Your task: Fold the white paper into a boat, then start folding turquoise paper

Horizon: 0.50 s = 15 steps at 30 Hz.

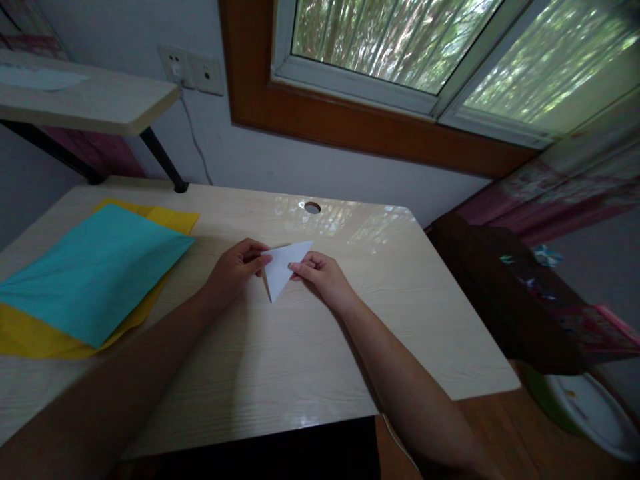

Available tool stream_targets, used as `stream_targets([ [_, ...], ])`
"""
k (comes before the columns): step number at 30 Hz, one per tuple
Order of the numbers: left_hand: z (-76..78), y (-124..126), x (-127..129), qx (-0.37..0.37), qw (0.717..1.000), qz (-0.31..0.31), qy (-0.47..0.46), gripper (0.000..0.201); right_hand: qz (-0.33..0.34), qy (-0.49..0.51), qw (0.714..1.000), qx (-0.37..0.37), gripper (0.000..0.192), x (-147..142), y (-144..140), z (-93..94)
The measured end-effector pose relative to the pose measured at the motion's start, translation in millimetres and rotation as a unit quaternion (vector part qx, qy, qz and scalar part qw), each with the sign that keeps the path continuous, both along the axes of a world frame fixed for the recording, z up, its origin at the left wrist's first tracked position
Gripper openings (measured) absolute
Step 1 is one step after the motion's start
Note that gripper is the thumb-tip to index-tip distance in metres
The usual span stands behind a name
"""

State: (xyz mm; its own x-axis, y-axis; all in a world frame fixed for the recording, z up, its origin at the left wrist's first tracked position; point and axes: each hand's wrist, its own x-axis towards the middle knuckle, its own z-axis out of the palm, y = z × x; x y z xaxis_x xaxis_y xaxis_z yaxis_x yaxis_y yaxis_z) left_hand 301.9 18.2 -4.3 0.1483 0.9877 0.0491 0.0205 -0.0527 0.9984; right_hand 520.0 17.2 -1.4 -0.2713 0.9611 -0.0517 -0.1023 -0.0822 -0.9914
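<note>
Left hand (235, 268) and right hand (320, 272) both pinched on a white folded paper triangle (281, 267), left thumb on its left edge, right fingertips on its right edge. Triangle held between the two grips, low over the pale wooden desk (280, 360), one corner pointing down toward the wearer, another up and to the right. Well left of the left grip, a teal sheet (95, 270) lying on yellow sheets (35, 333). Beyond the grips, a round cable hole (312, 207), then wall sockets (193, 69) and a window (400, 47).

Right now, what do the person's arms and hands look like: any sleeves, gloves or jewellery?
Both forearms are bare right down to the picture's edge, with no sleeves in view. The left hand and right hand wear no gloves, and no rings, watch or bands show. The fingers are bare.
</note>
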Motion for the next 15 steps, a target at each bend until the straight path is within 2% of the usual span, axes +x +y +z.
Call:
stream_targets([
  [2, 2.4, 0.0, 0.8, -0.004, 1.000, 0.005, -0.005, 0.035, 0.032, -0.042, 0.999, 0.005, 0.029, -0.7, -2.5, 3.7],
  [5, 5.3, 0.2, 2.0, -0.008, 1.000, 0.002, 0.003, 0.038, 0.027, -0.064, 0.997, 0.017, 0.032, -0.1, -4.1, 6.3],
  [15, 7.7, -0.8, 1.0, -0.016, 0.999, -0.032, 0.015, 0.032, -0.008, -0.020, 0.999, 0.038, 0.031, 2.5, -2.5, 1.3],
])
